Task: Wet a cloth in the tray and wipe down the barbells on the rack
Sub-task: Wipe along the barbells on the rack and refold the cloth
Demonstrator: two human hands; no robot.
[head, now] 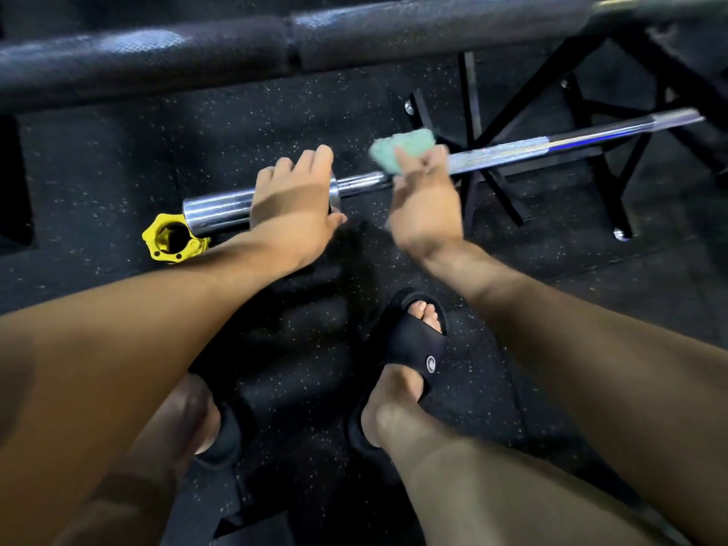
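Speckled floor (275,112), blurred cloth (402,148), hand-hidden barbell (512,151)

My left hand (293,195) covers the barbell (512,149) collar; my right hand (423,202) and green cloth (402,145) are motion-blurred, hiding the shaft beneath. The bar's far right end blurs out.
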